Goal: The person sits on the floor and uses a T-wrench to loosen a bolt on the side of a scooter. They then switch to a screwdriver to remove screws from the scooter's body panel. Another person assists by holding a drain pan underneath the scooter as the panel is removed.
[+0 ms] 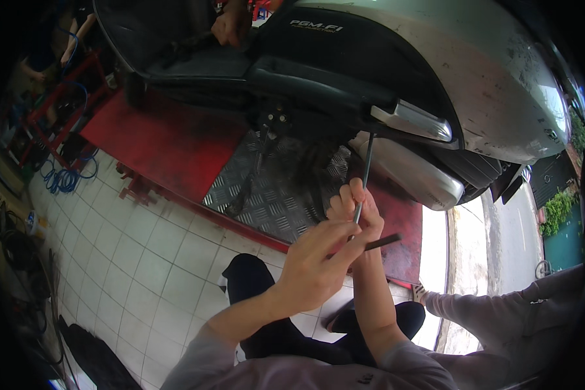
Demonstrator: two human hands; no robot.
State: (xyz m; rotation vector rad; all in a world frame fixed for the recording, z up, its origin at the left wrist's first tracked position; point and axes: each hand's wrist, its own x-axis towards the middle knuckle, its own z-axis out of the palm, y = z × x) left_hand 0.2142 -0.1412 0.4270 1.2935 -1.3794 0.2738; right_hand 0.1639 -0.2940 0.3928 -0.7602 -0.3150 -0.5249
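A T-handle wrench (366, 170) with a long thin metal shaft slants up from my hands. Its tip reaches the scooter's underside just below the silver footrest (413, 121); what it meets there is hidden. Around the shaft, the fingers of my right hand (359, 207) are closed. Lower down, my left hand (313, 263) grips the wrench at its dark crossbar, one end of which sticks out to the right. Above both hands stands the scooter (383, 62), with a dark side panel and silver rear bodywork. The silver exhaust cover (409, 170) is right of the shaft.
Below the scooter is a red lift platform (169, 140) with a metal tread plate (266, 195). Another person's hand (229, 27) is at the scooter's floorboard. A person in grey (500, 318) is at my right. Blue hose (68, 177) lies coiled on the tiled floor (156, 260).
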